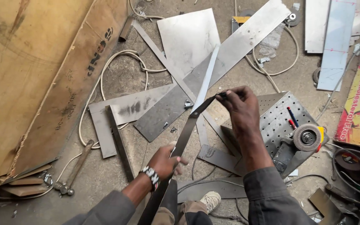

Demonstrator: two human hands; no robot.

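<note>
A long, narrow dark metal strip (185,137) runs from the bottom centre up to the middle of the view. My left hand (163,161), with a beaded band at its wrist, grips the strip low down. My right hand (240,105) pinches the strip's upper end between fingertips. Behind the strip, a thin bright angle bar (207,79) leans upward. Both forearms wear grey sleeves.
Metal sheets (188,37) and flat offcuts (130,108) litter the concrete floor. An angle grinder (301,141) rests on a perforated steel box (278,114) at right. A hammer (75,168) lies at lower left beside a big cardboard sheet (30,75). White cable (105,79) loops across the floor.
</note>
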